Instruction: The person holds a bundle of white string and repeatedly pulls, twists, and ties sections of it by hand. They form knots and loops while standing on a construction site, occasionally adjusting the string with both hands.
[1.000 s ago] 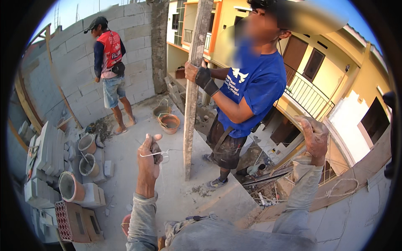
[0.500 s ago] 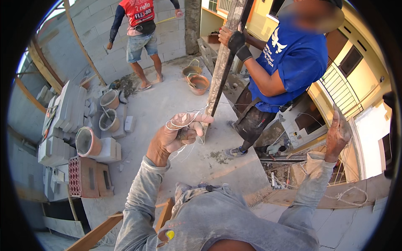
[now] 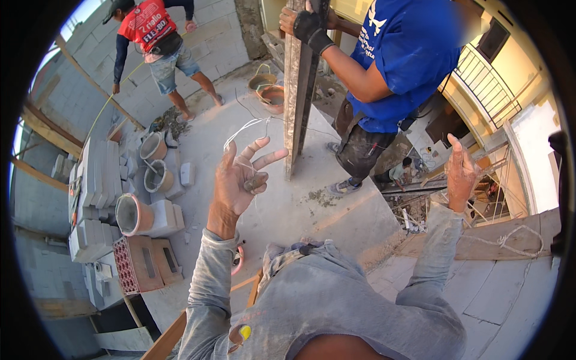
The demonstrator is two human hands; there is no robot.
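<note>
My left hand [image 3: 237, 186] is raised near the middle, its index and middle fingers spread and the others partly curled. White string [image 3: 243, 129] is looped over its thumb and fingers, with a loose end rising beyond them. My right hand [image 3: 462, 180] is lifted at the right, fingers pointing up, with nothing visible in it. Just past my left hand stands a long, mortar-stained post [image 3: 298, 90], nearly upright on the slab. A person in a blue shirt [image 3: 387, 66] steadies it with a black-gloved hand [image 3: 318, 33].
At the far left, a person in a red shirt [image 3: 147, 30] stretches a yellow measuring tape [image 3: 108, 105]. Mortar buckets [image 3: 133, 215], pale blocks [image 3: 96, 174] and a hollow brick [image 3: 133, 264] line the left side. The concrete slab [image 3: 240, 222] drops off at right. Rope [image 3: 510, 240] lies on a board.
My left hand has opened out from a pointing curl, the string still on it. My right hand has shifted slightly left and its fingers bent. The red-shirted person has leaned left with the tape.
</note>
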